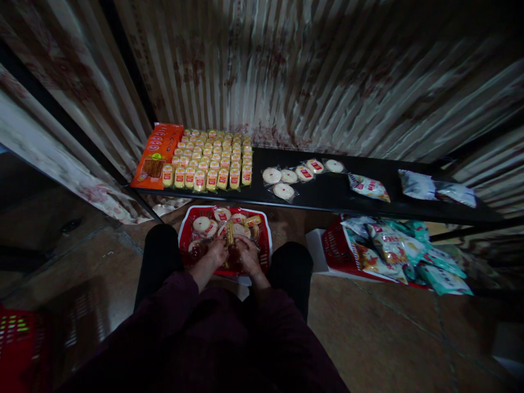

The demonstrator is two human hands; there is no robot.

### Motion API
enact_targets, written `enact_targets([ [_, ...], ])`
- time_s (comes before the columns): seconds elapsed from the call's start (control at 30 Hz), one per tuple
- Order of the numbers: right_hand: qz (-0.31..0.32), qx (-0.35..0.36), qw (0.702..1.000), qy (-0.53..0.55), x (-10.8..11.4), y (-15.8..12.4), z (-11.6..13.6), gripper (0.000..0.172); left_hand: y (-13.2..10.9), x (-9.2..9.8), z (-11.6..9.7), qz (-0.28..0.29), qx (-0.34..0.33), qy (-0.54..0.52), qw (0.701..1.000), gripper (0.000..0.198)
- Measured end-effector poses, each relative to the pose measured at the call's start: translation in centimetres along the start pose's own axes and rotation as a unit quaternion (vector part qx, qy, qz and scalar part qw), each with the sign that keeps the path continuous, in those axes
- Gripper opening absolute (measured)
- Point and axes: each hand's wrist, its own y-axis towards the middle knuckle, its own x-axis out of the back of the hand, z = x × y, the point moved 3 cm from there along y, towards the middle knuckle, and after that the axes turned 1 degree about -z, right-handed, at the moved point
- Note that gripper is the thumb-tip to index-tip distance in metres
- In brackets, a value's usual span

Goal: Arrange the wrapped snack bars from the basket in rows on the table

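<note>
Between my knees stands a red basket with a white rim [268,240], holding round wrapped cakes [201,224] and a few yellow wrapped ones [252,220]. Over it, my left hand [218,251] and my right hand [246,254] are close together with bent fingers. Both are closed on a yellowish wrapped snack [230,233], which stands upright between them. On the black shelf [323,194] beyond, many small yellow packaged cakes [212,178] stand in rows beside an orange bag [158,154]. Several round white cakes [283,190] lie to their right.
White and coloured bags [369,186] lie on the shelf's right part. Below them, a second red basket [337,245] is heaped with bags. Another red basket [24,338] is at the lower left. Striped curtains [254,65] hang behind, with dark posts [126,54].
</note>
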Motion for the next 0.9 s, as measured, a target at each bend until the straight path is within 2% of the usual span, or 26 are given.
enact_targets([
  [0.13,-0.026,0.015,0.999,-0.023,0.2,0.2,-0.1,0.027,-0.7,0.1,-0.1,-0.019,0.015,-0.009,1.000,0.016],
  [0.4,-0.047,0.029,0.996,-0.069,0.7,0.3,-0.9,0.030,-3.0,-0.6,-1.0,-0.006,0.009,-0.016,1.000,0.020],
  [0.53,-0.062,0.058,0.990,-0.114,1.0,0.2,-0.4,0.026,-3.8,-1.2,-1.3,0.004,-0.004,-0.007,1.000,0.026],
  [0.7,-0.108,0.100,0.979,-0.143,1.5,0.2,0.3,0.014,-4.2,-1.6,-1.2,0.003,-0.018,0.020,1.000,0.027],
  [0.9,-0.095,0.098,0.979,-0.151,1.7,0.4,-0.3,0.017,-4.3,-1.7,-0.8,0.020,-0.035,0.028,0.999,0.026],
])
